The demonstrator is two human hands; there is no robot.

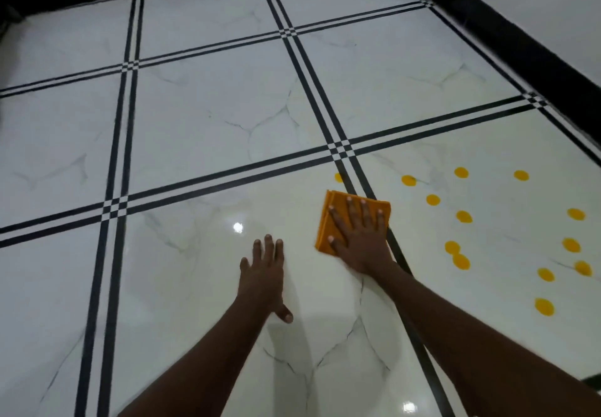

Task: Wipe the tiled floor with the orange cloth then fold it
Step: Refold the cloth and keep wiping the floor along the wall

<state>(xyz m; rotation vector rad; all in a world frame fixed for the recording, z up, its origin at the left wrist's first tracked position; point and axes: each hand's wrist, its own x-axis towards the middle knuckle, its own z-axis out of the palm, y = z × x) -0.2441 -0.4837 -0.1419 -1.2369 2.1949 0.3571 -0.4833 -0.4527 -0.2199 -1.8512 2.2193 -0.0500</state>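
Two bare forearms are reaching in from the near edge. Left hand (265,275) is lying flat on the tiled floor (201,130), fingers straight and together, holding nothing, bracing. Right hand (357,237) is pressing down on the orange cloth (328,221), fingers spread and straight, palm trailing onto bare tile behind it. Cloth is sitting as a folded square pad, just right of the left hand, its far right corner lying on the double black tile border (349,169) running away from the viewer. No real long axis to it; edges are tilting slightly clockwise.

Yellow spots (463,216) are scattering to the right of the cloth, beyond the border line, nearest ones near the pad, others well apart toward the right edge. One spot is sitting just ahead of the cloth, left of the border.

Judgement: wiping stage; next stroke is likely heading rightward. Nothing standing between cloth and spots. Farther off, black skirting (507,42) is edging the floor.
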